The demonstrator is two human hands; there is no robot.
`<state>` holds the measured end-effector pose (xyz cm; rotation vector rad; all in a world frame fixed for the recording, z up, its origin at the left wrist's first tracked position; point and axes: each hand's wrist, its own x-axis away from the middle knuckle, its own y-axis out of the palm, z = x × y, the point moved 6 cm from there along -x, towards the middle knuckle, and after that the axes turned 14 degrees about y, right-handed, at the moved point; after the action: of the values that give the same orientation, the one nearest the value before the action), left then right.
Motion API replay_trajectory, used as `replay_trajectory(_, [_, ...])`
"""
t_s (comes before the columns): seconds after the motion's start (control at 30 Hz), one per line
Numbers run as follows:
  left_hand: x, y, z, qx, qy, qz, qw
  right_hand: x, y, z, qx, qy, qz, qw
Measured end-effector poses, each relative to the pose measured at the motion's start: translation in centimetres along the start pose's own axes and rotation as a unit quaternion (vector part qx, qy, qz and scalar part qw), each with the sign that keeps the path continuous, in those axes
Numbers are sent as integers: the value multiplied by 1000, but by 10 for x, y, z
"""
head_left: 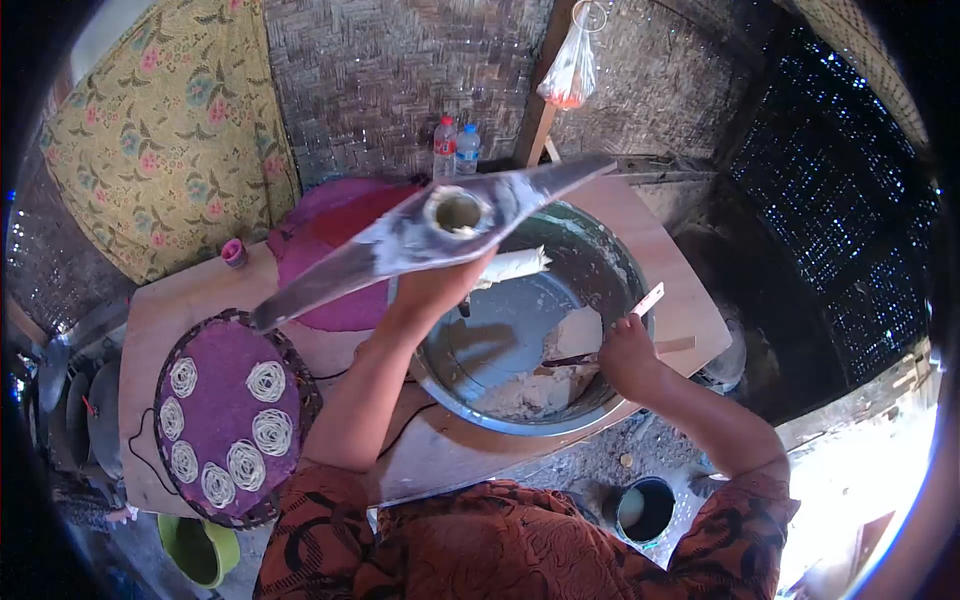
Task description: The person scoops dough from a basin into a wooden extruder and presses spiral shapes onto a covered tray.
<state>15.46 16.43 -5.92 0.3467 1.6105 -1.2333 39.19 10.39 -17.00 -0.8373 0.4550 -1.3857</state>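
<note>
My left hand (437, 290) is closed around the underside of a long wooden press (400, 232) with two tapering arms, tilted above the basin. Pale dough smears its middle, around a round hole. Beside that hand, a whitish dough-coated cylinder (515, 265) sticks out over the basin; how it joins the press is hidden. My right hand (630, 362) grips a flat pale handle (650, 298) with a hole near its end, at the right side of the large metal basin (480, 418). Under this hand runs a dark blade (570, 360) toward pale dough (530, 392) in the basin.
At left, a round tray (235, 375) with purple lining carries several coiled dough nests (272, 431). Another purple round (335, 300) lies behind the press. Two bottles (444, 150) stand at the back. A dark bucket (643, 510) and green tub (200, 550) are below the table.
</note>
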Motion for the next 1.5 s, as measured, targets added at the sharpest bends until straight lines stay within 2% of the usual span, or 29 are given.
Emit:
replay_trajectory(0.1, [1,36,-1,-25,24,4,999,13,-32,20,-27,-16,-31,999])
replay_trajectory(0.17, [6,52,4,-213,113,-36,970,27,-74,40,-96,-42,-81,991])
replay_trajectory(0.2, [9,58,1,-213,106,-42,970,25,-85,48,-96,-50,-85,991])
replay_trajectory(0.27, [12,66,-10,-113,17,-44,992,15,-101,51,-135,-111,-72,982])
replay_trajectory(0.3, [13,72,-19,13,-86,-78,993,5,-97,45,-160,-117,-95,975])
replay_trajectory(0.33, [13,73,-20,13,-94,-81,992,-6,-93,36,-160,-125,-99,974])
replay_trajectory(0.4, [18,66,-23,44,-124,-23,991,-27,-73,15,-176,-126,-148,965])
replay_trajectory(0.43, [22,67,-27,140,-195,-33,970,-38,-52,2,-177,-145,-184,956])
replay_trajectory(0.47, [27,71,-28,58,-158,-102,981,-45,-49,-6,-177,-151,-187,954])
replay_trajectory(0.53, [34,67,-31,80,-155,-72,982,-52,-41,-25,-193,-150,-305,920])
replay_trajectory(0.57, [37,66,-32,94,-147,-60,983,-53,-60,-29,-217,-163,-348,898])
replay_trajectory(0.6, [40,65,-33,107,-139,-49,983,-57,-55,-34,-214,-169,-350,896])
replay_trajectory(0.67, [40,66,-35,136,-139,-30,980,-60,-49,-48,-290,-210,-298,885])
replay_trajectory(0.8, [40,70,-35,186,-158,-17,970,-55,-47,-59,-262,-250,-295,884])
replay_trajectory(1.0, [44,76,-42,291,-192,4,937,-40,-77,-30,-207,-288,-222,908])
replay_trajectory(1.07, [46,80,-44,345,-212,14,914,-48,-81,-28,-209,-282,-184,918])
replay_trajectory(1.13, [49,83,-46,402,-235,26,884,-66,-66,-40,-208,-227,-83,948])
replay_trajectory(1.2, [52,83,-46,436,-255,41,862,-72,-62,-57,-220,-218,-61,949])
replay_trajectory(1.23, [53,81,-45,433,-259,41,862,-72,-59,-64,-210,-223,-63,950])
replay_trajectory(1.3, [55,71,-46,359,-237,61,901,-70,-59,-64,-199,-230,-62,951])
replay_trajectory(1.33, [57,67,-40,196,-168,-24,966,-67,-59,-56,-201,-230,-41,951])
replay_trajectory(1.4, [54,64,-30,25,-89,-108,990,-63,-56,-41,-204,-229,-18,952])
replay_trajectory(1.47, [46,65,-35,83,-143,-100,981,-62,-37,-21,-124,-183,-108,969])
replay_trajectory(1.5, [43,65,-37,107,-159,-99,976,-59,-42,-8,-124,-177,-102,971])
